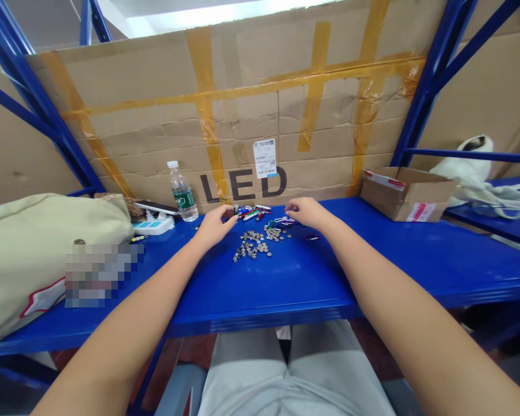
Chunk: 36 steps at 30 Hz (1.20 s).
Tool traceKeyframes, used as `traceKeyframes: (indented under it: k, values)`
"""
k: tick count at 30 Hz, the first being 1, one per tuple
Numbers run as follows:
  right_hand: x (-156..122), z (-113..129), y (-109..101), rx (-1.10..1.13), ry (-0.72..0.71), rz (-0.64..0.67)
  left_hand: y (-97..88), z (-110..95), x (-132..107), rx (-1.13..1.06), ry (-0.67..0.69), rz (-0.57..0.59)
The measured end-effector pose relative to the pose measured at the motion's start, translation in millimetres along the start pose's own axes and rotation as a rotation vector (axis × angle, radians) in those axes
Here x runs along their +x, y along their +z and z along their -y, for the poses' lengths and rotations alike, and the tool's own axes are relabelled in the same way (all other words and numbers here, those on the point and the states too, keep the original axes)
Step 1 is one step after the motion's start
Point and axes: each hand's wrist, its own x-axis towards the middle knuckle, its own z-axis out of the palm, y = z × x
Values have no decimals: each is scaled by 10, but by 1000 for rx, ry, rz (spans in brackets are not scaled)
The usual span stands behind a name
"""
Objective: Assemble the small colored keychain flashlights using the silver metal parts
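Seemingly sorting, my left hand [215,225] is by coloured tubes [251,215], my right hand [305,212] by clips [281,222]; I cannot tell either's grip; next calls for fine pinching

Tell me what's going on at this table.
A person sits at a blue table, both hands over small loose parts. The left hand is at the edge of a pile of small coloured cylinders; whether it grips one is unclear. The right hand is by some coloured clips, its hold also unclear. Nearer the person lie small round discs and shiny metal pieces.
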Motion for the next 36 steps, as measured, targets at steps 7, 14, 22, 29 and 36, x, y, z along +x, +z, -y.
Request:
traceKeyframes:
  k: [7,14,22,29,36]
  values:
    - [12,156,218,18,-116,108,-104,19,30,-49,-55,-82]
    - [-4,139,130,29,-76,103,-283,167,81,-34,-116,-217]
    - [-49,499,235,39,-256,145,-270,196,53,108,-53,-10]
    - [139,920,483,-74,-545,227,-388,213,81,44,-106,-183]
    - [100,925,559,-131,-561,165,-295,240,63,-5,-70,-84]
